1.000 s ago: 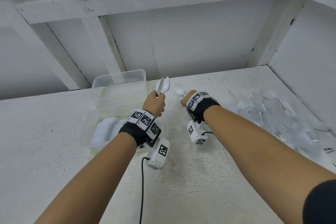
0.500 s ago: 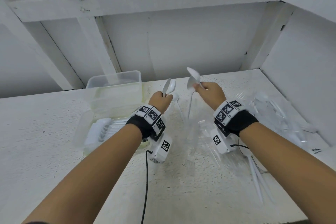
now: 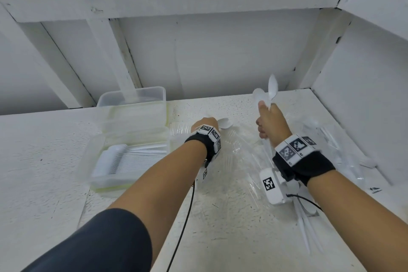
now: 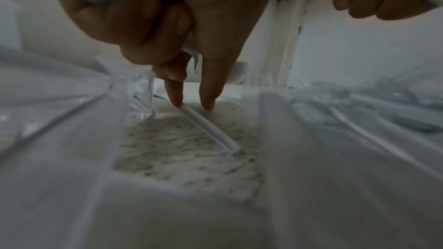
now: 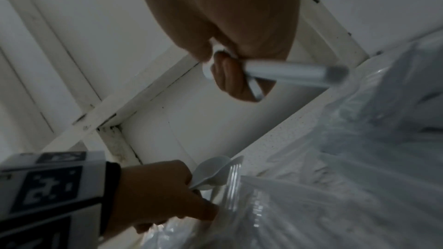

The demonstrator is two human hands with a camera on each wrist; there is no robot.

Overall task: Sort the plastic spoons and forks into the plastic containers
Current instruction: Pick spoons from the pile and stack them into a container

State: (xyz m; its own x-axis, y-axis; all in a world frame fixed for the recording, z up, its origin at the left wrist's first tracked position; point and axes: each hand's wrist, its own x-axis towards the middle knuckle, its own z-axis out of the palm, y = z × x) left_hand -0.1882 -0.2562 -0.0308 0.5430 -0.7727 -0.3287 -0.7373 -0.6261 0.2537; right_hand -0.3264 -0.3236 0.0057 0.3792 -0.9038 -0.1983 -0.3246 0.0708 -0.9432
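Spoons (image 3: pixel 271 90): white, glossy plastic, oval bowls up, handles clenched in the right hand (image 3: pixel 270 124) above the speckled table (image 3: pixel 220 227). Left hand (image 3: pixel 204 125) grips more white spoons (image 3: pixel 225 123) low over crinkled clear wrappers (image 3: pixel 240 150), two fingers (image 4: pixel 208 90) down on a handle. Clear rectangular container (image 3: pixel 130 157) at left holds stacked white cutlery. No legible writing; wristbands carry black-white square markers.

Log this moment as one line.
left hand: holds spoons, fingertips on table utensil | right hand: grips raised spoons | near container: utensils stacked
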